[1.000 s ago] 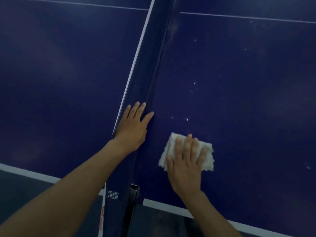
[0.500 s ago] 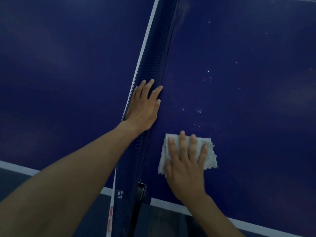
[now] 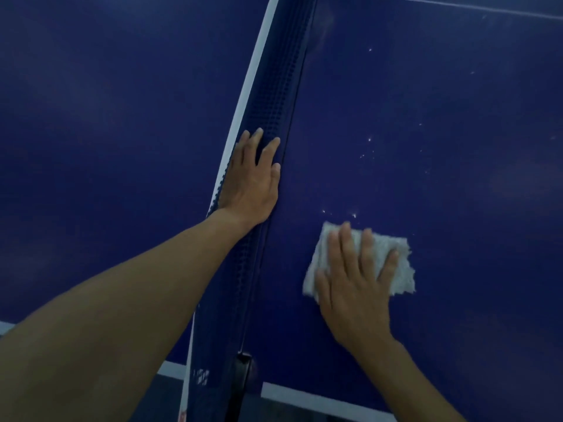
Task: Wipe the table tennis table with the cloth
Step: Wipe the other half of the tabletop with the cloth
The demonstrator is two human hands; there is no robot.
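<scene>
Tabletop (image 3: 457, 178) is filling nearly the whole view, dark blue, with a white line running along its near edge. Net (image 3: 274, 102) is crossing it from bottom centre up to the top, its white top band on the left side. Left hand (image 3: 251, 178) is lying flat and spread against the net, fingers pointing up along the mesh, gripping nothing, apparently bracing. Right hand (image 3: 350, 287) is pressing palm-down with fingers splayed on the cloth (image 3: 393, 266), pinning it rather than pinching it. Cloth is sitting flat on the tabletop right of the net, near the front edge, white and ragged at the edges. Pale specks (image 3: 370, 140) are dotting the surface just beyond the cloth and further up.

Judging by that, wiping is underway and most of this half is looking undone.

Risks:
- Cloth is fraying, so it may be shedding lint and adding specks instead of lifting them.
- With only flat-palm pressure, the cloth could be bunching or slipping out on a fast stroke.
- Left hand leaning on the net could be pushing it out of line or loosening its clamp (image 3: 242, 370).
</scene>
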